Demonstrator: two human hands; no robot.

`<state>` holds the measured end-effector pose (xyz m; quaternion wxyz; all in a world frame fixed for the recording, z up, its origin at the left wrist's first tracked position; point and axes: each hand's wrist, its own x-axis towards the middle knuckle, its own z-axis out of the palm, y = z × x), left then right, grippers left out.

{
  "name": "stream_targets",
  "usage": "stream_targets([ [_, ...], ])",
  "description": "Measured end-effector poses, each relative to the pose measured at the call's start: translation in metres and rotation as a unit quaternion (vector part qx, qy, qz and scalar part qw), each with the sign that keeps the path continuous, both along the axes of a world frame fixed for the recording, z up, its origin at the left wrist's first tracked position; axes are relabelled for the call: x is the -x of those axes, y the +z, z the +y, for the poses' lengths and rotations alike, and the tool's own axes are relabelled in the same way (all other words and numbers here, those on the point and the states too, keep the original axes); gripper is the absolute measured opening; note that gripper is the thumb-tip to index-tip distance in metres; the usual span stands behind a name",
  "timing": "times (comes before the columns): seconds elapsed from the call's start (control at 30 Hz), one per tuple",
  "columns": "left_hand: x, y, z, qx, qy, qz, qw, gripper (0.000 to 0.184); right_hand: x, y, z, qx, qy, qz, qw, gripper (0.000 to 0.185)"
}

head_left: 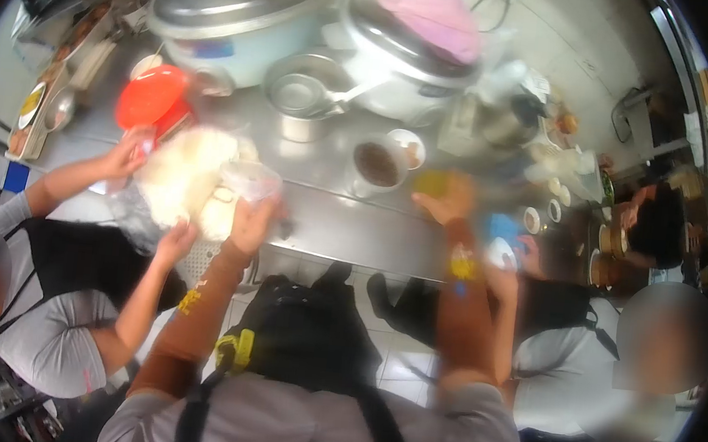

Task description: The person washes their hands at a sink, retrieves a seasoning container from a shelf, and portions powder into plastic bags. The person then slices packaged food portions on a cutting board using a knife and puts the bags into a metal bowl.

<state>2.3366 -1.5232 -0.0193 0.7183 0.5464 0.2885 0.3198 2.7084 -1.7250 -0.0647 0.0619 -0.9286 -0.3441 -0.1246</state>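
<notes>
over the front of the metal worktop (327, 234), the wearer's left hand (255, 218) is clamped on a clear bowl (247, 178), at the right side of a pale mound (182, 169) by a plastic bag (135, 215). the right hand (451, 200) is blurred, its fingers closed round a yellow object (431, 183) too smeared to name. between the two hands, a bit farther back, stands a cup of brown stuff (375, 168), with a small white dish (408, 148) just behind it. behind these are a metal pot (299, 122) and two large cookers, the right one topped by a pink cloth (431, 17). a red lid (151, 97) sits at left, near a co-worker's hand (128, 155). another co-worker is at right.
</notes>
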Motion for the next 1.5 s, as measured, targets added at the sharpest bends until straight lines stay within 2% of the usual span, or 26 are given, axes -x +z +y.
stream_targets([
  [0.1,-0.012,0.01,-0.005,-0.108,-0.015,0.039,0.993,0.029,-0.007,0.006,0.002,0.056,-0.06,0.204,0.976,0.111],
  [0.13,-0.017,0.012,-0.008,-0.062,-0.005,0.019,0.998,0.03,-0.009,-0.004,-0.007,0.017,-0.056,0.221,0.974,0.11],
  [0.23,-0.011,0.003,0.005,-0.074,-0.042,0.108,0.99,0.029,0.017,-0.013,-0.029,-0.071,-0.029,0.258,0.963,0.107],
  [0.27,-0.012,-0.002,0.007,-0.052,-0.039,0.102,0.993,0.019,0.03,-0.006,-0.037,-0.089,-0.016,0.251,0.964,0.105],
  [0.37,-0.026,-0.001,0.008,0.063,-0.009,0.069,0.996,0.015,0.057,0.013,-0.044,-0.147,0.042,0.203,0.967,0.098],
  [0.43,-0.037,-0.01,0.01,0.062,-0.034,0.048,0.996,0.014,0.074,0.073,-0.002,-0.191,0.175,0.159,0.953,0.094],
  [0.5,-0.057,-0.011,0.01,0.065,-0.045,0.033,0.996,0.013,0.078,0.109,0.051,-0.109,0.237,0.167,0.951,0.095],
  [0.53,-0.067,-0.034,0.01,0.096,-0.033,0.001,0.995,0.014,0.072,0.103,0.076,-0.043,0.255,0.154,0.954,0.097],
  [0.57,-0.074,-0.038,0.01,0.096,-0.032,0.009,0.995,0.014,0.071,0.096,0.094,0.021,0.272,0.14,0.952,0.099],
  [0.67,-0.077,-0.041,0.006,0.111,-0.026,0.04,0.993,0.017,0.1,0.083,0.113,0.103,0.26,0.081,0.957,0.101],
  [0.73,-0.077,-0.033,0.002,0.139,-0.032,0.044,0.989,0.019,0.113,0.071,0.115,0.062,0.252,0.082,0.962,0.102],
  [0.83,-0.064,-0.051,-0.001,0.163,-0.038,0.047,0.985,0.027,0.111,0.064,0.094,0.033,0.237,0.07,0.968,0.103],
  [0.93,-0.051,-0.073,0.002,0.172,-0.049,0.064,0.982,0.032,0.121,0.068,0.092,-0.023,0.271,0.082,0.959,0.103],
  [0.97,-0.045,-0.06,0.004,0.203,-0.07,0.098,0.972,0.036,0.124,0.071,0.088,-0.042,0.289,0.091,0.952,0.103],
  [1.0,-0.044,-0.07,0.001,0.204,-0.073,0.072,0.974,0.037,0.133,0.074,0.086,-0.056,0.272,0.143,0.95,0.102],
  [1.1,-0.042,-0.084,-0.004,0.305,-0.12,0.014,0.945,0.051,0.154,0.07,0.071,-0.117,0.255,0.278,0.919,0.099],
  [1.17,-0.034,-0.075,-0.009,0.337,-0.116,-0.018,0.934,0.062,0.166,0.071,0.064,-0.156,0.314,0.304,0.886,0.098],
  [1.2,-0.028,-0.06,-0.019,0.337,-0.095,-0.023,0.936,0.068,0.176,0.085,0.062,-0.128,0.336,0.294,0.886,0.099],
  [1.27,-0.015,-0.053,-0.031,0.383,-0.147,-0.092,0.907,0.085,0.197,0.122,0.07,-0.098,0.399,0.279,0.868,0.1],
  [1.3,-0.007,-0.061,-0.038,0.356,-0.209,-0.188,0.891,0.081,0.207,0.137,0.072,-0.089,0.436,0.274,0.852,0.102],
  [1.37,0.011,-0.046,-0.054,0.327,-0.211,-0.306,0.869,0.073,0.215,0.156,0.08,-0.029,0.514,0.222,0.828,0.106],
  [1.43,0.033,-0.028,-0.068,0.271,-0.135,-0.39,0.87,0.079,0.231,0.166,0.09,0.004,0.587,0.197,0.785,0.109],
  [1.5,0.056,-0.039,-0.09,0.27,-0.036,-0.399,0.875,0.077,0.252,0.164,0.095,0.026,0.656,0.184,0.731,0.11],
])
